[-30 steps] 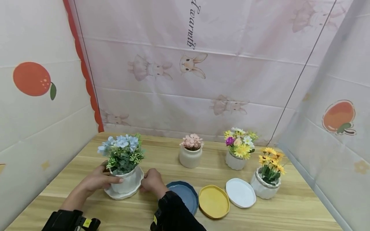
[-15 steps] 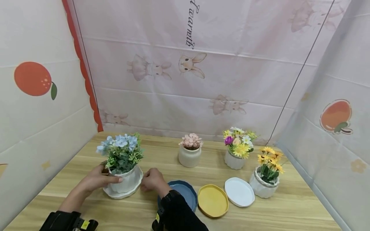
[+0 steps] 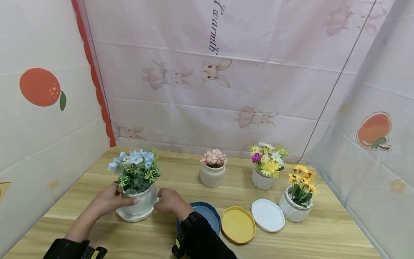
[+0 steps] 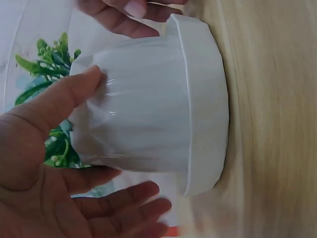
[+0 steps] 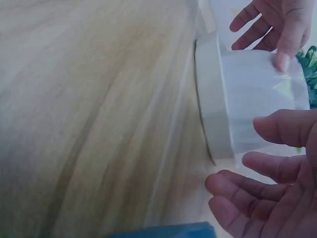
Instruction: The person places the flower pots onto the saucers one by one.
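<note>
A white flowerpot (image 3: 145, 203) with blue flowers (image 3: 137, 160) and green leaves stands upright on a white scalloped saucer (image 3: 130, 217) at the table's left. My left hand (image 3: 105, 201) holds the pot near its rim, thumb on the near side, as the left wrist view of the pot (image 4: 143, 109) shows. My right hand (image 3: 170, 201) is at the pot's right side. In the right wrist view its fingers (image 5: 277, 167) are spread and loosely bent beside the pot and the saucer (image 5: 214, 99); whether the thumb touches the pot I cannot tell.
Right of my hands lie a blue plate (image 3: 205, 216), partly under my right forearm, a yellow plate (image 3: 238, 225) and a white plate (image 3: 267, 215). Behind stand a pink-flowered pot (image 3: 212, 175) and a mixed-flower pot (image 3: 262, 180); a yellow-flowered pot (image 3: 295, 208) is farther right.
My right hand has let go of the saucer's right edge and shifted slightly left to the pot's side. The left hand keeps its hold; the pot has barely moved.
</note>
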`<state>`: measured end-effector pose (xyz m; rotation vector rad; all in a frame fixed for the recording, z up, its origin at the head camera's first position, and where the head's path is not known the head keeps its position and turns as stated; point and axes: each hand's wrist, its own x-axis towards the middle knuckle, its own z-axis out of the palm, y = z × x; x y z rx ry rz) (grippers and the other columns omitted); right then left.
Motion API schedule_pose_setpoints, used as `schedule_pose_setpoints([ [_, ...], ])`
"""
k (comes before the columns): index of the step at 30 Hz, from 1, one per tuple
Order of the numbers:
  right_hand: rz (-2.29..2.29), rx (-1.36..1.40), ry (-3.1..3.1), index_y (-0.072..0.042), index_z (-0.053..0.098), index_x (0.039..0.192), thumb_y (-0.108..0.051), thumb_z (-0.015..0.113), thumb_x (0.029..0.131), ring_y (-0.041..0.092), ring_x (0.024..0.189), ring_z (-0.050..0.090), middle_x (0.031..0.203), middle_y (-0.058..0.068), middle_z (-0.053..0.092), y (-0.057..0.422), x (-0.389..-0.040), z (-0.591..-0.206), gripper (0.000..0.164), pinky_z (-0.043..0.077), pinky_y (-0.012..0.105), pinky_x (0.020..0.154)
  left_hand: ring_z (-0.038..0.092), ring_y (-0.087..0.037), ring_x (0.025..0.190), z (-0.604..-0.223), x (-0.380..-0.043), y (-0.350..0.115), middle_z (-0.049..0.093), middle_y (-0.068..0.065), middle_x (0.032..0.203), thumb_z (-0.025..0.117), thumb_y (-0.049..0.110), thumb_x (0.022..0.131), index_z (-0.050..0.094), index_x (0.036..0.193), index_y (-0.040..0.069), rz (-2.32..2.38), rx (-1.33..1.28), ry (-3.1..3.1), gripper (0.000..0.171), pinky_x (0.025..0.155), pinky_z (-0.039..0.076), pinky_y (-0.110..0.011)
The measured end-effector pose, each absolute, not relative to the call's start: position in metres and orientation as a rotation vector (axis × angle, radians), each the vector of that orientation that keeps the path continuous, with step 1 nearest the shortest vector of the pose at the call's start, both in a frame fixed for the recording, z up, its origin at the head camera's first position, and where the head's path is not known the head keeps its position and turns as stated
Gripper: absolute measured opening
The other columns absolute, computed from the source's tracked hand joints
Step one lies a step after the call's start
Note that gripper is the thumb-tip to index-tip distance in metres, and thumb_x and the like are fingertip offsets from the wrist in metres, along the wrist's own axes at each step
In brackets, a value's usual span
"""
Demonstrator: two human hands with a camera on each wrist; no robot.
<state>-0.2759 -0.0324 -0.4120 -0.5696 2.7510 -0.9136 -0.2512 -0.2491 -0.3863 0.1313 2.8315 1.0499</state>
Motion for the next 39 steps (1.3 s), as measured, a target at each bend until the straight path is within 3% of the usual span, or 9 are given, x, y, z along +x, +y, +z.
schedule_pose_setpoints([
  [4,-0.647,-0.653,2.851,-0.008,0.066,0.105,-0.019,0.071,0.077,0.014,0.077,0.054,0.094,-0.001,0.064,-0.030,-0.272,-0.408,0.030,0.044,0.023,0.066,0.046,-0.056,0.103,-0.382,-0.241,-0.246,0.045,-0.041,0.118,0.078,0.049,0.066,0.039,0.126,-0.018,0.756,0.166,3.012,0.099,0.076,0.044,-0.060],
  [9,-0.268,-0.665,2.977,-0.021,0.065,0.105,-0.029,0.072,0.076,0.019,0.088,0.052,0.093,-0.002,0.059,-0.029,-0.267,-0.405,0.031,0.045,0.035,0.069,0.056,-0.045,0.089,-0.379,-0.233,-0.245,0.057,-0.026,0.105,0.082,0.040,0.062,0.056,0.109,-0.003,0.532,0.140,3.117,0.069,0.059,0.048,-0.051],
  [13,-0.241,-0.660,2.958,-0.022,0.064,0.097,-0.031,0.072,0.076,0.020,0.086,0.051,0.089,-0.002,0.056,-0.027,-0.266,-0.402,0.024,0.043,0.037,0.069,0.058,-0.037,0.085,-0.379,-0.231,-0.244,0.060,-0.016,0.099,0.084,0.036,0.061,0.056,0.101,0.003,0.503,0.132,3.103,0.059,0.054,0.047,-0.045],
  [16,-0.277,-0.659,2.924,-0.022,0.063,0.093,-0.031,0.072,0.075,0.019,0.085,0.050,0.088,-0.003,0.055,-0.026,-0.267,-0.401,0.022,0.043,0.036,0.070,0.058,-0.038,0.085,-0.380,-0.230,-0.242,0.060,-0.017,0.099,0.084,0.038,0.061,0.056,0.101,0.002,0.501,0.128,3.092,0.060,0.054,0.047,-0.046],
  [23,-0.287,-0.616,2.936,-0.023,0.063,0.115,-0.037,0.073,0.075,0.022,0.096,0.051,0.104,-0.001,0.057,-0.015,-0.268,-0.402,0.044,0.042,0.041,0.078,0.057,-0.043,0.086,-0.384,-0.222,-0.232,0.061,-0.021,0.100,0.082,0.041,0.063,0.057,0.106,-0.002,0.459,0.147,3.067,0.066,0.060,0.048,-0.053],
  [32,-0.297,-0.544,2.941,-0.019,0.061,0.119,-0.032,0.072,0.076,0.026,0.099,0.051,0.108,0.005,0.056,0.008,-0.271,-0.398,0.046,0.041,0.045,0.081,0.058,-0.035,0.082,-0.385,-0.214,-0.209,0.061,-0.013,0.095,0.082,0.043,0.062,0.062,0.095,0.004,0.393,0.252,3.058,0.055,0.062,0.048,-0.053],
  [39,-0.311,-0.500,2.957,-0.018,0.060,0.121,-0.027,0.070,0.077,0.029,0.105,0.051,0.112,0.008,0.056,0.029,-0.272,-0.393,0.046,0.040,0.050,0.085,0.058,-0.037,0.086,-0.387,-0.206,-0.193,0.061,-0.016,0.101,0.083,0.040,0.059,0.062,0.103,0.007,0.360,0.425,3.064,0.060,0.066,0.049,-0.051],
])
